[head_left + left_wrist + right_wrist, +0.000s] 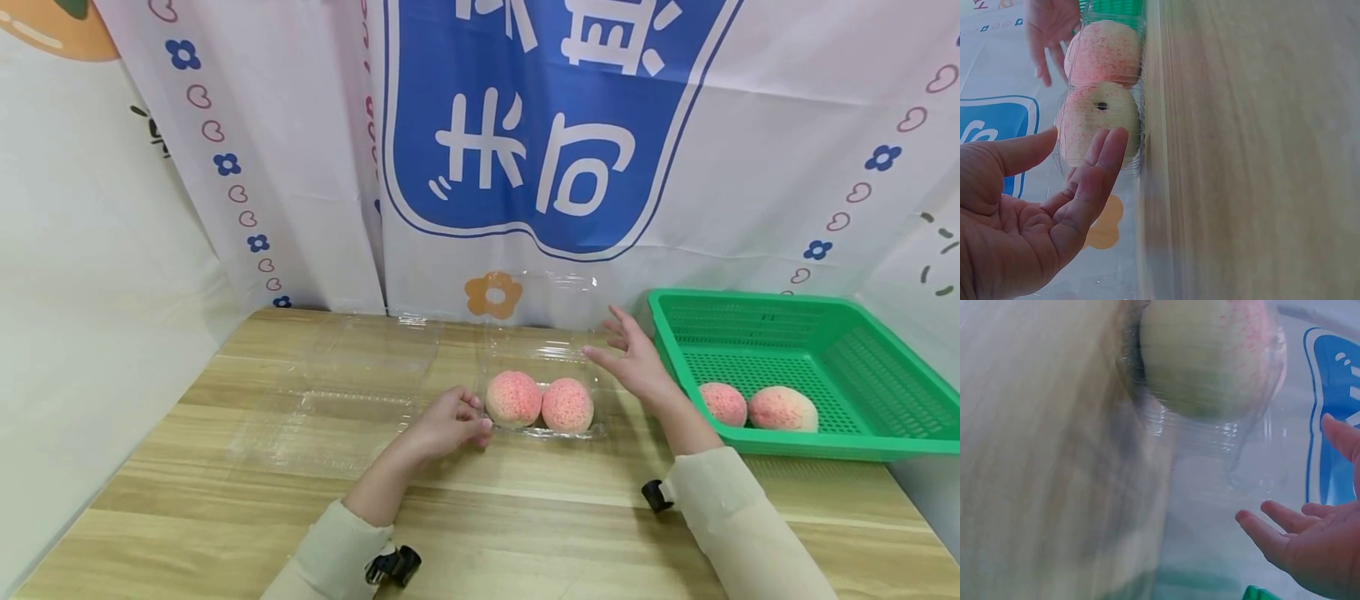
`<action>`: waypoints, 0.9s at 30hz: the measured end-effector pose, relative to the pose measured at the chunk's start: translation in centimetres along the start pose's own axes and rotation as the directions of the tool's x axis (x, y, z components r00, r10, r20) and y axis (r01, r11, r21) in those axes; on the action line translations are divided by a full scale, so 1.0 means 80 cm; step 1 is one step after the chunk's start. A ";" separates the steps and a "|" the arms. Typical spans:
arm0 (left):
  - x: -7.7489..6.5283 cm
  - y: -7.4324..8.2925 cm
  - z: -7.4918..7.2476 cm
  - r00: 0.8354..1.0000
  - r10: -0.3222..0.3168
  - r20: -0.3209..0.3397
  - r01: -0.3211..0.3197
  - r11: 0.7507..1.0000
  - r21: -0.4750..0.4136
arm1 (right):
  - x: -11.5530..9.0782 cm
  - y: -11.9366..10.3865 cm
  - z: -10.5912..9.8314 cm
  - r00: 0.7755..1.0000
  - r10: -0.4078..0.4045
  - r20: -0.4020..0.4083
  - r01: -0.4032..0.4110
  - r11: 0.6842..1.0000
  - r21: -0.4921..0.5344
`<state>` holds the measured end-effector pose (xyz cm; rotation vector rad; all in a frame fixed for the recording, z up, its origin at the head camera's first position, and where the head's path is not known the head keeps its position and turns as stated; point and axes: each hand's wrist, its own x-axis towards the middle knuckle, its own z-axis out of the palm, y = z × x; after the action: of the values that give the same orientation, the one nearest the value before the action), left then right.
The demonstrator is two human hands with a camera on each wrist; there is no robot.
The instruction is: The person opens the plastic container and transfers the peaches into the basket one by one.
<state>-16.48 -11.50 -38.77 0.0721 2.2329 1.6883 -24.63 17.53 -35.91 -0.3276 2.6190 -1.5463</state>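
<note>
Two pink-and-cream peaches [513, 400] [1100, 53] sit side by side in a clear plastic clamshell box [536, 432], whose lid [540, 337] stands raised at the back. At the box's left end is my left hand [448, 427], thumb and fingers apart around nothing; whether a fingertip touches the box I cannot tell. In the left wrist view, that hand [1041, 219] shows its fingers extended near a peach. My right hand [633, 358] is beside the raised lid on the right, fingers spread. The right wrist view shows this hand [1316, 544] with nothing in its grasp.
A green basket [847, 446] on the right holds two more peaches [783, 409]. Another clear clamshell box [341, 429] lies unfolded on the left of the wooden table [510, 533]. A printed cloth [322, 167] hangs along the back edge.
</note>
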 end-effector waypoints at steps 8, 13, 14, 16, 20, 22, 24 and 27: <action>0.000 0.000 -0.001 1.000 -0.003 -0.002 0.003 1.000 0.010 | -0.011 -0.011 0.000 0.997 -0.071 -0.023 0.070 0.996 -0.061; 0.000 0.000 -0.002 1.000 -0.005 0.006 0.005 1.000 0.002 | -0.020 -0.018 0.002 0.996 -0.093 0.005 0.093 0.993 -0.076; 0.000 0.001 -0.002 1.000 -0.001 0.011 0.001 1.000 0.002 | -0.022 -0.018 0.002 0.995 -0.100 0.014 0.101 0.992 -0.082; -0.001 0.001 -0.003 1.000 0.007 0.020 -0.007 1.000 0.004 | -0.025 -0.019 0.004 0.994 -0.109 0.033 0.112 0.989 -0.094; -0.001 0.002 -0.003 1.000 0.008 0.025 -0.009 1.000 0.008 | -0.029 -0.016 0.009 0.988 -0.137 0.066 0.145 0.982 -0.124; -0.001 0.002 -0.003 1.000 0.003 0.024 -0.003 1.000 0.008 | -0.031 -0.013 0.013 0.985 -0.150 0.089 0.162 0.977 -0.139; -0.001 0.001 -0.004 1.000 0.001 0.026 -0.001 1.000 0.012 | -0.032 -0.010 0.016 0.979 -0.163 0.120 0.180 0.972 -0.149; 0.000 -0.001 -0.004 0.999 0.004 0.035 -0.004 1.000 0.017 | -0.033 -0.007 0.019 0.968 -0.183 0.171 0.211 0.964 -0.164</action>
<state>-16.60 -11.84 -38.75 0.1094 2.2232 1.6572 -21.71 16.56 -36.28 -0.7132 2.6760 -1.2724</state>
